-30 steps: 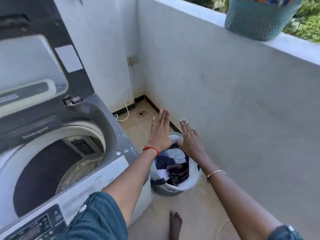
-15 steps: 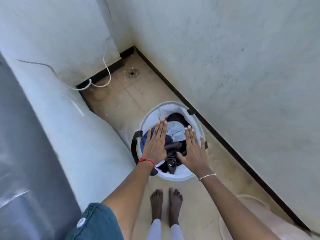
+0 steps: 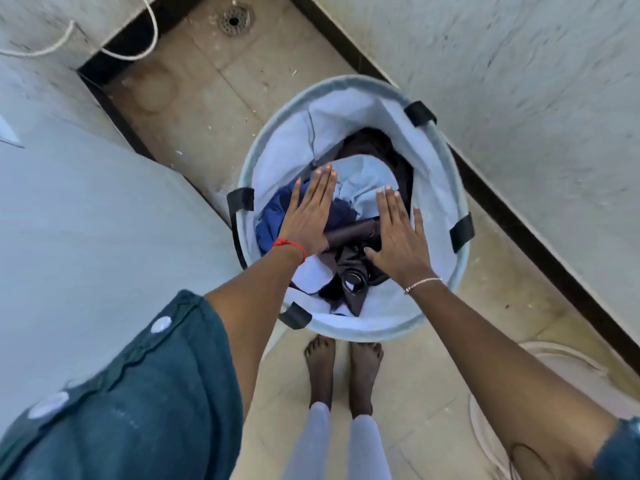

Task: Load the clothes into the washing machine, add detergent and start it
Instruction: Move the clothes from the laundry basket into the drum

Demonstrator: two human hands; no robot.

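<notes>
Down on the floor beside the washing machine [image 3: 86, 220], head view: laundry basket [image 3: 360, 79] stands on the tiles, with dark and blue clothes [image 3: 363, 181] piled inside. Left hand [image 3: 310, 216] and right hand [image 3: 398, 237] are flat over the pile, fingers straight, each grip open and holding nothing; contact with the fabric unclear. Bare feet [image 3: 365, 365] near the basket. Floor drain [image 3: 235, 19] in the far corner.

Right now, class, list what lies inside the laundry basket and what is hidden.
Inside the laundry basket: a pale blue garment, a dark blue garment and dark brown clothes. The left hand and right hand, both flat, cover part of the pile; whatever lies beneath is hidden.
</notes>
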